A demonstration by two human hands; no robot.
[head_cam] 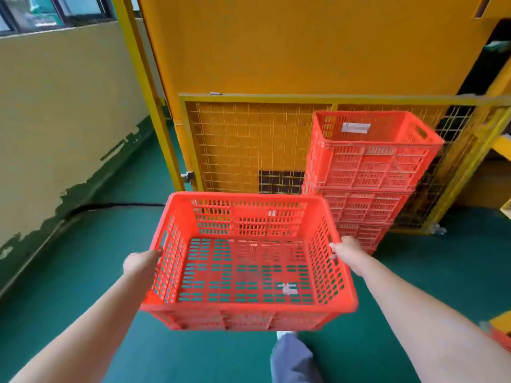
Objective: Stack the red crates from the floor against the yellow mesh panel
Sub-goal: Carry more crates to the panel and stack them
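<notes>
I hold an empty red slotted crate (249,308) in the air in front of me, above the green floor. My left hand (141,262) grips its left side wall by the handle slot. My right hand (347,251) grips the right side wall, fingers hooked through the slots. A stack of three red crates (367,167) stands ahead to the right, against the yellow mesh panel (243,145). The held crate is lower than the stack's top and to its left, apart from it.
A yellow steel frame post (146,87) rises at the left of the panel, with a cream wall (63,120) further left. A black cable (119,205) lies on the green floor (91,272). My leg and shoe (290,355) are below the crate. More red and yellow things (502,330) show at the right edge.
</notes>
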